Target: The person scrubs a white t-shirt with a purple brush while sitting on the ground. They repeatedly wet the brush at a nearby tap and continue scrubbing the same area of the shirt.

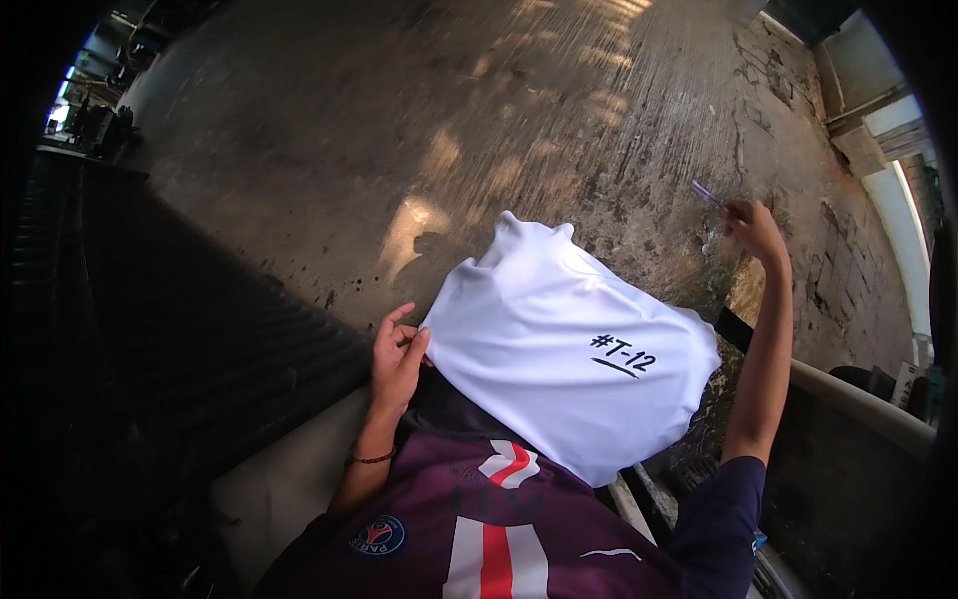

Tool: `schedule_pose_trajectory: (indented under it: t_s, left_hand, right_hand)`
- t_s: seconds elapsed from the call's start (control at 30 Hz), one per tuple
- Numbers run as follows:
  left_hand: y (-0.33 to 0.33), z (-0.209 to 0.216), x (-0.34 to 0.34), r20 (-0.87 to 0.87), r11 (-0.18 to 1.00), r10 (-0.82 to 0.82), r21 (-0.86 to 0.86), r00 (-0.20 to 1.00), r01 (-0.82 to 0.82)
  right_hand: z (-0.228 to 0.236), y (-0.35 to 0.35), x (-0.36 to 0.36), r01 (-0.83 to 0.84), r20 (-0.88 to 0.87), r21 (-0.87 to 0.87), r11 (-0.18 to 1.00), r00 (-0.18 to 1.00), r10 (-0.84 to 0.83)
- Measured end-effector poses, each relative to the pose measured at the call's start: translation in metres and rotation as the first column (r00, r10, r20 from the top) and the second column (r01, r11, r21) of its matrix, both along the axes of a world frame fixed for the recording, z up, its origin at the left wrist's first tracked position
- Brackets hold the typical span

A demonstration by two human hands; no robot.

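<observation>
A white cloth (559, 329) with a short black printed marking and an underline lies draped over my lap, its far edge bunched into small peaks. At the cloth's left edge is my left hand (397, 354), the thumb against the fabric and the index finger stretched away; the cloth seems pinched under the thumb. Raised out to the right, apart from the cloth, my right hand (750, 228) grips a thin pale purple stick-like tool (707, 193) between its fingertips. The tool's exact kind is too small to make out.
Worn, stained concrete floor (329, 150) stretches ahead, with patches of sunlight. A dark ridged surface (180, 329) runs along the left. On the right is a pale rail-like edge (863, 409) beside my arm. Dark machinery-like shapes (105, 125) stand at the far left.
</observation>
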State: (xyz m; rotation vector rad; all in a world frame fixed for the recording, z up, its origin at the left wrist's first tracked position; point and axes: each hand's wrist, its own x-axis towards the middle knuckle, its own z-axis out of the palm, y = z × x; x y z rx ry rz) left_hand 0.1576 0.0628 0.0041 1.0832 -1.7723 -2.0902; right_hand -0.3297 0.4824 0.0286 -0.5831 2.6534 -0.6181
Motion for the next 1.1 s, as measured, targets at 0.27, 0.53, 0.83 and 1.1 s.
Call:
schedule_pose_trajectory:
  t_s: [0.27,0.53,0.83,1.1]
  left_hand:
    - [0.009,-0.001,0.001,-0.019,0.992,-0.021,-0.128,1.000,0.019]
    - [0.012,0.016,-0.021,0.195,0.549,-0.151,-0.799,0.969,0.247]
    - [0.061,0.019,-0.084,0.142,0.399,-0.408,-0.861,0.902,0.315]
    - [0.052,0.007,-0.070,0.266,0.369,-0.453,-0.813,0.851,0.451]
  right_hand:
    - [0.024,-0.104,0.034,-0.125,0.120,-0.249,0.960,0.980,0.159]
    - [0.014,-0.135,0.074,-0.140,0.231,-0.207,0.968,0.955,0.187]
    - [-0.034,-0.128,0.069,-0.195,0.071,-0.188,0.963,0.975,0.211]
    - [-0.037,-0.112,0.077,0.009,0.371,-0.447,0.895,0.912,0.176]
